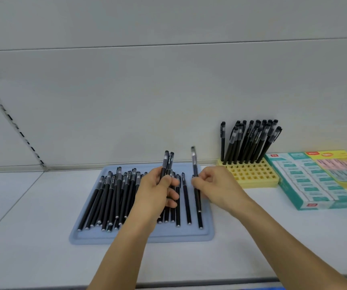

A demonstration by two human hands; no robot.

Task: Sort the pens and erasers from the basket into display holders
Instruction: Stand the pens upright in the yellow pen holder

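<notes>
Now pens are being gathered: two are gripped by the left hand [160, 189], one pinched by the right hand [212, 185]. Next, slotting into the yellow holder [252, 176] is called for.

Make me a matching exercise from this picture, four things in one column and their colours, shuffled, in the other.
Things:
1. tray
2. pen holder
3. pens
4. shelf

Colours:
A. black
B. white
C. blue
D. yellow

Pairs: 1-C, 2-D, 3-A, 4-B
</notes>
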